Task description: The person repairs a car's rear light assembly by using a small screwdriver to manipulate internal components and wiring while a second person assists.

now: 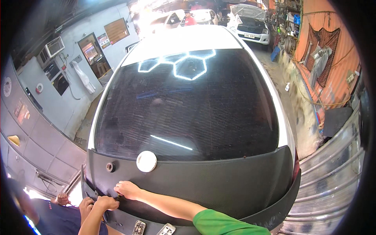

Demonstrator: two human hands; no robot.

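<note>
My right hand (128, 190) reaches in from the right in a green sleeve. Its fingers are pinched around a small dark and yellowish piece (118, 196), too small to name, over the left end of the dark spoiler (250, 217). Just below it, my left hand (106, 203) is closed at the same spot, and whatever its fingers hold is hidden. Beside it, another person's hand (86, 205) touches the spoiler's left end. The textured black trunk lid (203, 184) of a white car (188, 37) lies under my right forearm.
A white round object (146, 161) and a small dark ring (111, 167) rest on the trunk lid. Two silvery rectangular parts (139, 227) (166, 229) lie on the spoiler. A person in a navy shirt (55, 217) is at the left; corrugated metal sheeting (325, 188) stands right.
</note>
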